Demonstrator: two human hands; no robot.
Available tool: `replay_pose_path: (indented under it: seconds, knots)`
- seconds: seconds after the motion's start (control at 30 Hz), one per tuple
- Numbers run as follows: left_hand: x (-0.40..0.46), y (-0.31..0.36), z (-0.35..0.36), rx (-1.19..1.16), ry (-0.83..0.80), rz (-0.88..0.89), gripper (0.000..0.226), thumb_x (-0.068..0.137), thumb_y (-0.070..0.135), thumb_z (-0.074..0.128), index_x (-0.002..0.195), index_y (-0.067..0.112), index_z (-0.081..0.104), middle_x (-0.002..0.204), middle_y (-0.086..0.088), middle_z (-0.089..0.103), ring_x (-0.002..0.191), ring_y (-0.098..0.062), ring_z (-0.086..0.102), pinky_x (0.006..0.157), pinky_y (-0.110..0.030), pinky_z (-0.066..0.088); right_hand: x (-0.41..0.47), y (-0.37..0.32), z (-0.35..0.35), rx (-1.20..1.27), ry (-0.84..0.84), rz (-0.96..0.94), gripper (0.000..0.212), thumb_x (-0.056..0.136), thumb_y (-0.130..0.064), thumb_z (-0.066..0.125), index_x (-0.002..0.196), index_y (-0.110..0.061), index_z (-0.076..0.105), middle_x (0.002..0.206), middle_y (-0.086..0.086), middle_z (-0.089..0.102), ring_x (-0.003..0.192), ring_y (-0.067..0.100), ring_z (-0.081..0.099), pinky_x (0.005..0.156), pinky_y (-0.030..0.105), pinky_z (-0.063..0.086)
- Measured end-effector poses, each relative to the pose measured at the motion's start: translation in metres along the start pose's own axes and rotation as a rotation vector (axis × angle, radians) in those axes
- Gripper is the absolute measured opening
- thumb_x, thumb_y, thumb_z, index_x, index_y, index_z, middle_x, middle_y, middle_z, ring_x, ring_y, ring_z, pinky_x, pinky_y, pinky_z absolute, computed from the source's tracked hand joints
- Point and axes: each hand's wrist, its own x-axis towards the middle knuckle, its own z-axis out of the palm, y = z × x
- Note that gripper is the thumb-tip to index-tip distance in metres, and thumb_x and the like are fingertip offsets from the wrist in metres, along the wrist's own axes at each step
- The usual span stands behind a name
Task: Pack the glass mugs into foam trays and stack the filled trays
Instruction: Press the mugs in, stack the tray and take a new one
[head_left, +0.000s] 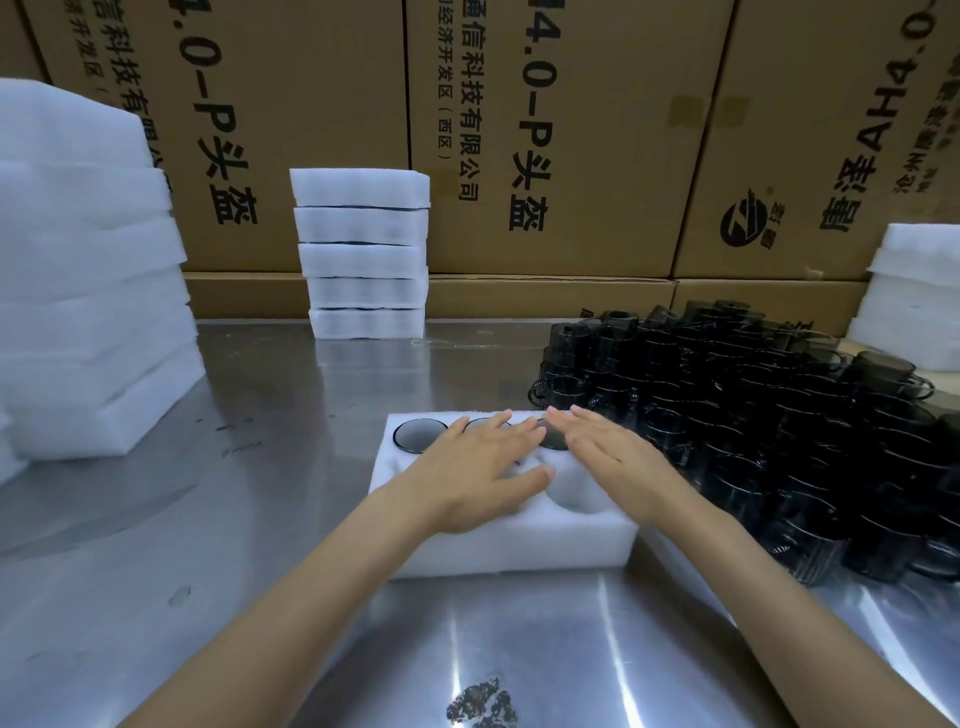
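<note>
A white foam tray (545, 545) lies on the steel table in front of me. Its far row holds dark glass mugs; one mug (418, 434) shows fully at the far left, and the others are partly under my hands. A near hole (582, 496) is empty. My left hand (483, 467) lies flat over the tray's middle with straight fingers. My right hand (608, 449) is flat over the tray's right part, fingers pointing to the far side. A large heap of dark glass mugs (753, 415) stands to the right.
A stack of filled foam trays (361, 254) stands at the back centre. Tall piles of foam trays (88, 291) stand at the left, and more foam (914, 296) at the far right. Cardboard boxes (566, 130) wall off the back. The steel table (208, 519) spreads out to the left.
</note>
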Motion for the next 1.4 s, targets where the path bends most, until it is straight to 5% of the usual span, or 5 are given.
replay_pose_path:
  seconds: [0.17, 0.53, 0.7, 1.1, 1.4]
  knots:
    - [-0.006, 0.003, -0.002, -0.016, 0.330, 0.087, 0.038, 0.096, 0.039, 0.043, 0.128, 0.025, 0.055, 0.121, 0.012, 0.057, 0.121, -0.009, 0.043, 0.106, -0.028, 0.027, -0.004, 0.009, -0.015, -0.405, 0.513, 0.055, 0.032, 0.092, -0.022, 0.051, 0.121, -0.016, 0.064, 0.116, 0.000, 0.067, 0.113, 0.022, 0.055, 0.097, 0.037, 0.037]
    - [-0.011, 0.003, 0.002, -0.129, 0.403, 0.027, 0.022, 0.094, 0.030, 0.047, 0.098, 0.022, 0.068, 0.095, 0.014, 0.060, 0.094, -0.006, 0.052, 0.077, -0.034, 0.046, -0.002, 0.032, -0.020, -0.685, 0.135, 0.441, 0.046, 0.088, -0.049, 0.057, 0.123, -0.020, 0.051, 0.120, -0.001, 0.060, 0.123, 0.023, 0.042, 0.104, 0.040, 0.029]
    - [-0.010, 0.002, 0.002, -0.152, 0.385, 0.017, 0.021, 0.093, 0.029, 0.048, 0.098, 0.024, 0.068, 0.098, 0.016, 0.060, 0.095, -0.006, 0.053, 0.081, -0.034, 0.046, -0.003, 0.034, -0.022, -0.677, 0.201, 0.396, 0.044, 0.086, -0.007, 0.054, 0.127, -0.021, 0.051, 0.106, 0.000, 0.064, 0.115, 0.023, 0.047, 0.106, 0.040, 0.031]
    - [0.006, -0.011, -0.002, -0.158, 0.120, -0.176, 0.022, 0.095, 0.041, 0.038, 0.115, 0.036, 0.045, 0.103, 0.018, 0.060, 0.083, -0.012, 0.052, 0.070, -0.032, 0.045, -0.001, 0.021, -0.020, -0.094, 0.606, 0.208, 0.018, 0.087, -0.011, 0.057, 0.101, -0.023, 0.056, 0.086, -0.021, 0.044, 0.103, 0.013, 0.047, 0.068, 0.031, 0.039]
    - [0.022, -0.028, -0.010, -0.132, 0.052, -0.165, 0.022, 0.095, 0.041, 0.035, 0.116, 0.036, 0.041, 0.090, 0.014, 0.058, 0.079, -0.012, 0.052, 0.075, -0.038, 0.046, -0.002, 0.012, -0.014, 0.352, 0.632, 0.116, 0.020, 0.091, -0.024, 0.057, 0.077, -0.017, 0.043, 0.123, -0.008, 0.056, 0.101, 0.013, 0.054, 0.075, 0.030, 0.040]
